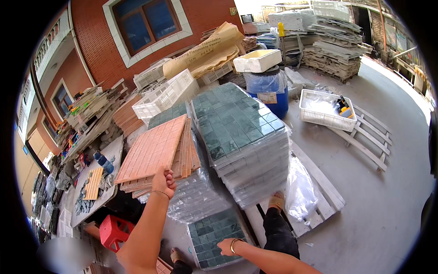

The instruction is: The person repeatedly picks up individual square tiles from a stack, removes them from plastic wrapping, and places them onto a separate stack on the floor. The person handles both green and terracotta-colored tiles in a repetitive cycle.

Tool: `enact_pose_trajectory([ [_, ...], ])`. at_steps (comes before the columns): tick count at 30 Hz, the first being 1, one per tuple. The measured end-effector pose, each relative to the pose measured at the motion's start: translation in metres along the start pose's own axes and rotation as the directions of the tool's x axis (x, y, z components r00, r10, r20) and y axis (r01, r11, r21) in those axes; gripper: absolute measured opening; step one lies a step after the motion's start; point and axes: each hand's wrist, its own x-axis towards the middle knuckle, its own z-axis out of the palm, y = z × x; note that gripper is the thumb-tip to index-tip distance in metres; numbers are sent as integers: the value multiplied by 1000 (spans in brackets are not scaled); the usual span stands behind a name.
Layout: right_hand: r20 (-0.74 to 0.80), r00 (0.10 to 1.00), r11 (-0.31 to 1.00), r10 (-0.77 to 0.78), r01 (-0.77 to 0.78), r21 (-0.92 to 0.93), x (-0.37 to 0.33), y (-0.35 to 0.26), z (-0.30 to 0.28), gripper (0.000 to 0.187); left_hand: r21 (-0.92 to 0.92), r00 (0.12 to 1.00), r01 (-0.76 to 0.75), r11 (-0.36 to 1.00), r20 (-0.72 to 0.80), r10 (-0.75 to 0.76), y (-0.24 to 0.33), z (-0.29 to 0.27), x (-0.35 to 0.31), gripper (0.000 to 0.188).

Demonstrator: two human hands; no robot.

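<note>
Your left hand (164, 181) clasps a pink gridded panel (153, 145) at nine o'clock; your right hand (226, 247), half-curled, hold unclear, overlies green tiles (207, 235) at six.

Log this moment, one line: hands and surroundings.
left hand: at corner of orange gridded square panel | right hand: over low dark-green tile stack, contact unclear | nearby: blue plastic barrel

Left fingers (170, 178) at orange panel (153, 148) — green tiles (237, 118) alongside
</note>
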Motion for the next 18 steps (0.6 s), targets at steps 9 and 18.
enact_pose_trajectory([
  [9,-10,999,999,-50,50,1,-5,-8,2,38,-3,999,41,999,21,-41,3,1,-9,28],
  [18,98,995,999,-8,12,-38,0,-6,4,42,-243,981,-14,970,184,60,61,-28,-26,26],
])
